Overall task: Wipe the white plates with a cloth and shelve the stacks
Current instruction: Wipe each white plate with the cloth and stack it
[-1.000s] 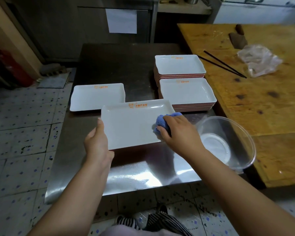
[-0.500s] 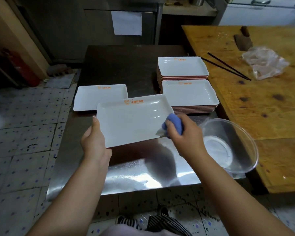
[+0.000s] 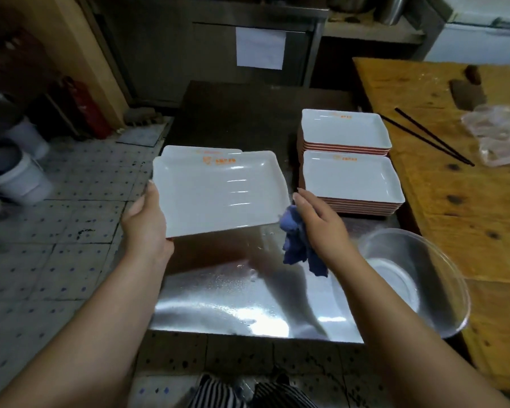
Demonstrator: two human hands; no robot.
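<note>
- Steel table (image 3: 248, 313): wet, shiny at the near edge; all the plate work sits on it. Wooden table (image 3: 454, 231) butts against its right side, with chopsticks (image 3: 430, 136) and a plastic bag (image 3: 501, 134) on top.
- Bowl (image 3: 409, 278): clear, at the near right corner of the steel table, just beside your right arm.
- Two stacks (image 3: 351, 178): white plates with red undersides, far one and near one touching, right side of the steel table. Likely the unwiped supply; can't confirm.
- Plate (image 3: 218, 192): you hold it off the table, tilted, over the left part. Glare streaks on its face, so it looks wet or freshly wiped.
- Second plate (image 3: 189, 150): lies flat behind the held one, only its far rim shows. Probably the start of the wiped pile.
- Left hand (image 3: 145, 219): grips the plate's left edge, thumb on top along the rim, fingers hidden beneath.
- Right hand (image 3: 315, 222): fingers mostly straight, pointing away, at the plate's near right corner; cloth pinned under the palm side. Exact grip is hidden.
- Cloth (image 3: 298, 242): blue, bunched, hanging below your right hand, touching the plate's corner.
- Progress: early. One plate seemingly done, one in hand, two full stacks left. No shelf in view and nothing shelved yet, as far as can be judged.
</note>
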